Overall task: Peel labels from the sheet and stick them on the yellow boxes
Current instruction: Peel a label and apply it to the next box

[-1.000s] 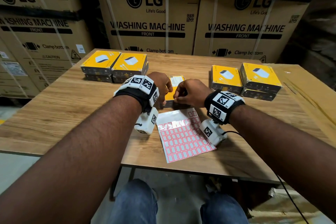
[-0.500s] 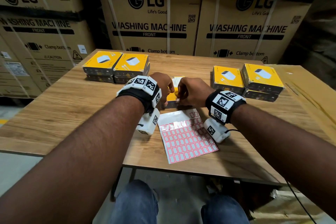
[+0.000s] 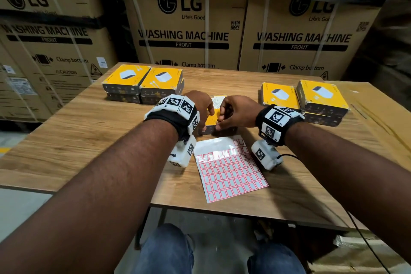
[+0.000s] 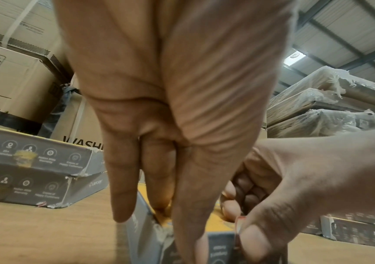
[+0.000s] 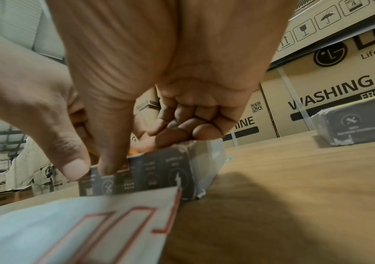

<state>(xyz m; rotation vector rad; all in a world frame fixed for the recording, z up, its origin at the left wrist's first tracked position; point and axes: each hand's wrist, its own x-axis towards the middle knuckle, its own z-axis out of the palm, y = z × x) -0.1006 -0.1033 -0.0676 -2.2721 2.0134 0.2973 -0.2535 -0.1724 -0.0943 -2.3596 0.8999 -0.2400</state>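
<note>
A yellow box (image 3: 210, 120) with grey sides lies mid-table, just beyond the label sheet (image 3: 231, 176). My left hand (image 3: 201, 107) holds the box's near left corner, fingers straight down on its top and thumb on its near side (image 4: 218, 246). My right hand (image 3: 231, 113) is curled over the near edge of the box (image 5: 159, 175). Its thumb and forefinger pinch a small red-edged label (image 4: 238, 223) against the box's near side. The sheet (image 5: 69, 228) has its upper rows peeled bare.
Two stacks of yellow boxes (image 3: 142, 82) stand at the back left of the wooden table (image 3: 89, 131), and more yellow boxes (image 3: 304, 100) at the back right. Large washing-machine cartons (image 3: 182, 35) wall off the far side. A flat carton (image 3: 378, 113) lies at the right.
Both hands have stayed on the middle box, with only small shifts of the fingers. The sheet and stacks have not moved.
</note>
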